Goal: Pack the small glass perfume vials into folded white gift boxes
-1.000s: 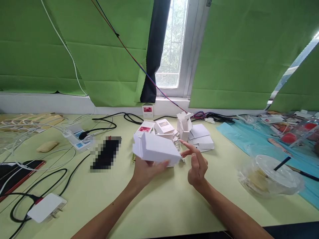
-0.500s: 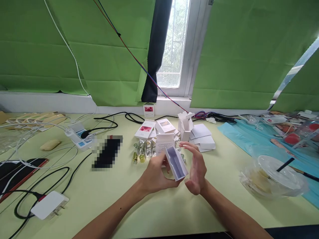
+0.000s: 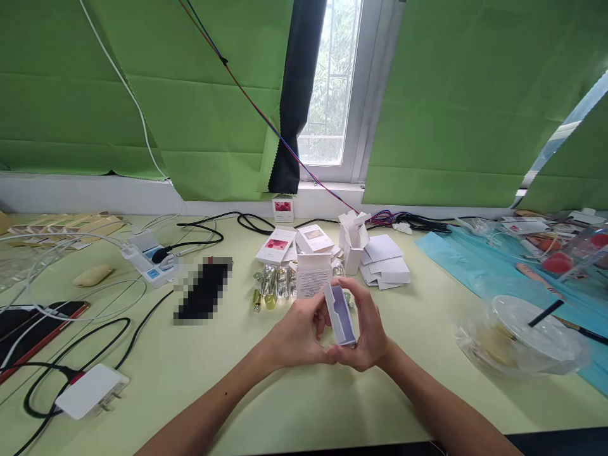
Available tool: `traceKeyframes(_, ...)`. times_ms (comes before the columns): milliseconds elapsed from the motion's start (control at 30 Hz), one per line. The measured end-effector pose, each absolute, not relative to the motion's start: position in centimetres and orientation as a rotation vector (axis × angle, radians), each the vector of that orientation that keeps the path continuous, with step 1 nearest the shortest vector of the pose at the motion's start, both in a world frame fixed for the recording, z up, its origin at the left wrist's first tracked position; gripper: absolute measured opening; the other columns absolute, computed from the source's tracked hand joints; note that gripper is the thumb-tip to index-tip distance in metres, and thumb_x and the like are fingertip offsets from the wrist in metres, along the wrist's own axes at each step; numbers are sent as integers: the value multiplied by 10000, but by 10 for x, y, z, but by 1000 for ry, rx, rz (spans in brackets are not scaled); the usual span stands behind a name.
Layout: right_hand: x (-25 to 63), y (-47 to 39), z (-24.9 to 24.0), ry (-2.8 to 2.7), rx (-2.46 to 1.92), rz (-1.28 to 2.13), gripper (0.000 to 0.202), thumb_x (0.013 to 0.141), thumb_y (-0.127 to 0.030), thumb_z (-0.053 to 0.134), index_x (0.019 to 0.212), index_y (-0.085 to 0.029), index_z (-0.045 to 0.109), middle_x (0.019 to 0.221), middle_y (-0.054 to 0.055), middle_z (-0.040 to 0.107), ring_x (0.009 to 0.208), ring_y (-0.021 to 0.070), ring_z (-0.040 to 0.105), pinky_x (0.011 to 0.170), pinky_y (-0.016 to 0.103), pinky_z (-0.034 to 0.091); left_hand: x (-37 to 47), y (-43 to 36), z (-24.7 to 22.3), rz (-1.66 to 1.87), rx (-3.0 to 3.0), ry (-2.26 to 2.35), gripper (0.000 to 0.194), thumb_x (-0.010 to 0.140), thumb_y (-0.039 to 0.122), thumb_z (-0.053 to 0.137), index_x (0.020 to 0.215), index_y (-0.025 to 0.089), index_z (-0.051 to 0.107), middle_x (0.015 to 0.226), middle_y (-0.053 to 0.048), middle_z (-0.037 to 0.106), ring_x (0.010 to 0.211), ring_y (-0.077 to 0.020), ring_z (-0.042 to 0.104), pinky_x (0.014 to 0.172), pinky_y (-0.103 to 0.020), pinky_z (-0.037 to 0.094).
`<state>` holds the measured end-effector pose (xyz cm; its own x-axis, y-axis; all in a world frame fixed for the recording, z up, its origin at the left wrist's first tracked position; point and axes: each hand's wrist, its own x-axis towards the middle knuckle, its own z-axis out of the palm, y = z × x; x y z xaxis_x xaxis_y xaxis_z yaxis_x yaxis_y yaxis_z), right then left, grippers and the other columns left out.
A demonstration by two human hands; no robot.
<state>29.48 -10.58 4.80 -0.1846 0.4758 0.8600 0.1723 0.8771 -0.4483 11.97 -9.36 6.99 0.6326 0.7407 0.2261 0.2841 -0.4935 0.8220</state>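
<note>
A small white box [image 3: 341, 316] with a lavender inside is held tilted, its open side facing up. My left hand [image 3: 304, 332] grips it from the left, and my right hand [image 3: 365, 326] has its fingers and thumb on the right side. Just beyond them stands a white carton with printed text [image 3: 314, 275]. Silver foil packets [image 3: 284, 282] and small yellow-green pieces [image 3: 270, 301] lie left of that carton. Behind are white boxes with a pink picture [image 3: 277, 245] and an upright open white box [image 3: 352, 244].
Folded white cartons [image 3: 386, 261] lie right of the upright box. A lidded cup in plastic [image 3: 522, 335] and blue sheeting [image 3: 444, 250] are at the right. At the left are a power strip [image 3: 149, 259], a white adapter [image 3: 92, 391], cables and a pixelated dark object [image 3: 204, 291].
My right hand has moved left and closed onto the box, which it was apart from before. The box has turned a little and its opening shows narrower.
</note>
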Motion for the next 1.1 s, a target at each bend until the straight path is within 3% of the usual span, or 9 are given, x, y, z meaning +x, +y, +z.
traceKeyframes(500, 296, -108, 40, -1636, -641, 592, 787, 762, -440, 788, 1426, -280, 399, 1260, 114, 570, 1088, 309, 611, 927, 463, 519, 124, -95, 76, 741, 2008, 814, 424, 680, 307, 763, 1063, 172, 640, 759, 15, 620, 657, -142, 574, 560, -238, 473)
traceKeyframes(567, 297, -108, 39, -1604, -664, 623, 782, 763, -431, 793, 1424, -282, 402, 1255, 109, 572, 1090, 302, 607, 935, 458, 514, 124, -94, 76, 750, 2003, 821, 493, 683, 360, 792, 1116, 175, 644, 742, 22, 612, 641, -138, 565, 558, -239, 474)
traceKeyframes(733, 300, -106, 41, -1499, -702, 653, 704, 795, -440, 770, 1389, -279, 427, 1259, 108, 568, 1141, 293, 591, 993, 462, 489, 122, -90, 71, 761, 1972, 840, 916, 619, 461, 887, 1410, 200, 508, 730, 57, 566, 579, -111, 493, 538, -241, 476)
traceKeyframes(800, 300, -105, 45, -1455, -729, 663, 674, 810, -458, 757, 1373, -282, 431, 1250, 105, 576, 1132, 288, 601, 980, 454, 497, 120, -89, 69, 819, 1993, 853, 856, 691, 472, 850, 1423, 201, 500, 739, 51, 565, 579, -105, 481, 546, -240, 478)
traceKeyframes(967, 300, -105, 55, -1378, -765, 697, 590, 849, -493, 702, 1331, -274, 443, 1171, 92, 610, 1041, 269, 642, 895, 425, 531, 117, -87, 66, 1162, 2141, 1008, 442, 895, 453, 671, 1239, 180, 622, 715, 33, 569, 550, -92, 456, 541, -229, 442)
traceKeyframes(1100, 299, -106, 57, -1353, -788, 713, 567, 857, -502, 687, 1315, -270, 445, 1155, 84, 618, 1022, 258, 650, 873, 409, 543, 115, -83, 65, 1350, 2206, 1177, 374, 951, 419, 601, 1238, 181, 631, 737, 26, 574, 546, -92, 460, 547, -231, 427)
